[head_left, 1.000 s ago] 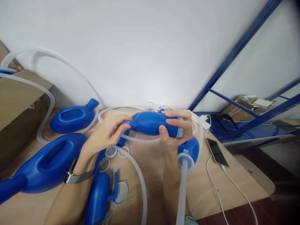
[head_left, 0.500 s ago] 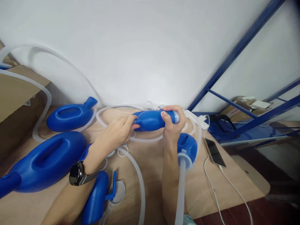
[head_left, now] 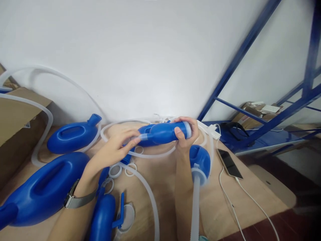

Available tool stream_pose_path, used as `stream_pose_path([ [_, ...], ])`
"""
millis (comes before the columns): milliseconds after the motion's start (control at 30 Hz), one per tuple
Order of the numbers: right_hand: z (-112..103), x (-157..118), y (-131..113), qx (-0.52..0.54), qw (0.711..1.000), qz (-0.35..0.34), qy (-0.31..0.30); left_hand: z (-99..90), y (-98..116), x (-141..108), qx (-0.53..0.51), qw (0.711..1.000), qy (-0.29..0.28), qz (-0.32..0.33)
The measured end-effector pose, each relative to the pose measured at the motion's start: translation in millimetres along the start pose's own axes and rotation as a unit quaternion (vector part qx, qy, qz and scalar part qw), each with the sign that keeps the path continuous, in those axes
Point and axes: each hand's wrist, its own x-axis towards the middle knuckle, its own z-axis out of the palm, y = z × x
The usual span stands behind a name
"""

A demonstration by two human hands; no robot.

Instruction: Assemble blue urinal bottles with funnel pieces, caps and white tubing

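My right hand [head_left: 186,133] is wrapped round the wide end of a blue plastic bottle [head_left: 164,133], beside its translucent end cap. The bottle lies sideways above the table, narrow end to the left. At that end a translucent tip [head_left: 143,137] shows, and the thumb and fingers of my left hand [head_left: 125,142] close on it. Behind the held bottle another blue bottle [head_left: 143,130] is partly hidden. Below my right hand stands a blue bottle [head_left: 200,157] with a translucent hose [head_left: 195,207] joined to its collar.
Blue handled bottles [head_left: 72,137] lie at left near a cardboard box [head_left: 22,113]. Translucent rings [head_left: 130,169], a blue L-shaped piece [head_left: 121,214] and hoses spread over the wooden table [head_left: 220,207]. A phone [head_left: 229,163] charges at right, beside a blue metal frame [head_left: 238,53].
The view has tilted up slightly. My left fingers have shifted left along the bottle's narrow end, baring the translucent tip. My right hand keeps its hold.
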Motion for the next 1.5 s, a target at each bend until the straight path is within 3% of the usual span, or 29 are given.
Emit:
stream_pose_path([
  [133, -1.3, -1.6, 3.6, 0.042, 0.998, -0.022, -0.05, -1.4, 2.5, -3.9, -0.106, 0.97, -0.199, -0.087],
  [167, -1.0, -1.8, 4.2, 0.048, 0.997, -0.022, -0.061, -1.1, 3.0, -4.5, -0.117, 0.963, -0.224, -0.096],
  [233, -0.5, -2.0, 5.7, 0.064, 0.996, -0.028, -0.057, 1.0, 3.5, -4.9, -0.102, 0.969, -0.203, -0.102],
  [333, -0.6, -1.2, 8.7, 0.077, 0.995, -0.046, -0.041, 8.0, 4.0, -3.2, -0.028, 0.988, -0.119, -0.098],
  [500, -3.4, -0.3, 14.3, 0.099, 0.995, -0.015, -0.029, 19.7, 12.7, -2.1, 0.059, 0.997, -0.053, -0.024],
  [633, -4.4, -0.1, 15.0, 0.114, 0.991, 0.055, -0.039, 25.3, 24.6, -7.8, 0.16, 0.986, -0.037, 0.002],
  [800, -5.6, 2.5, 12.2, 0.068, 0.991, 0.101, -0.055, 30.8, 31.5, -10.4, 0.271, 0.96, -0.049, -0.044],
  [900, -9.0, 5.2, 8.5, 0.024, 0.994, 0.095, -0.056, 31.2, 26.0, -6.3, 0.219, 0.972, -0.051, -0.064],
  [1000, -13.1, 8.1, 2.9, 0.016, 0.997, 0.042, -0.055, 25.9, 15.0, -2.6, 0.05, 0.991, -0.097, -0.075],
  [1133, -14.6, 8.9, -2.0, 0.023, 0.999, -0.026, -0.036, 13.6, 5.3, -2.2, -0.101, 0.968, -0.183, -0.141],
  [1300, -10.9, 5.6, 1.2, 0.026, 0.998, -0.058, -0.022, 10.2, 8.7, -0.4, -0.143, 0.957, -0.16, -0.197],
  [1500, -12.1, 5.3, 3.3, 0.048, 0.998, -0.045, -0.002, 21.3, 6.2, 2.5, -0.115, 0.971, -0.14, -0.158],
])
